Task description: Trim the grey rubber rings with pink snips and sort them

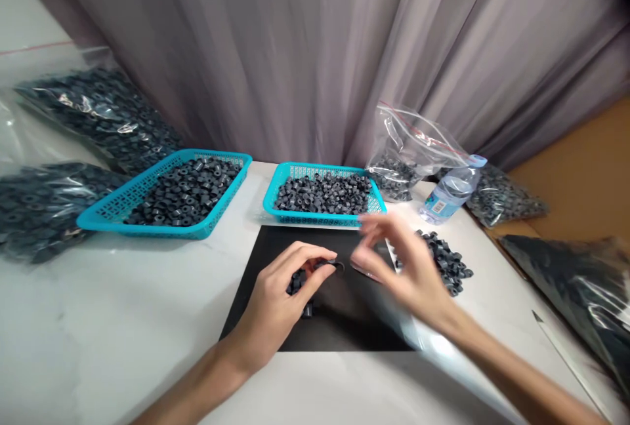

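My left hand (283, 294) is over the black mat (354, 333), thumb and fingertips pinched on a small black ring-shaped part (340, 266). Partly hidden beneath that hand, a few small dark grey hollow pieces (308, 310) lie on the mat. To the right, my right hand (398, 264) hovers over the mat's right side, blurred by motion. Its thumb and forefinger stand apart, and no held thing shows between them. Just beyond it, a loose pile of the same dark pieces (450, 264) lies on the white table (147, 320).
Two turquoise baskets, the left one (209, 225) and the middle one (319, 216), hold many dark pieces. Filled plastic bags (113, 117) stand at left, with another bag (394, 169) behind a water bottle (450, 192). A dark bag (571, 281) and thin pointed tool (566, 359) lie right.
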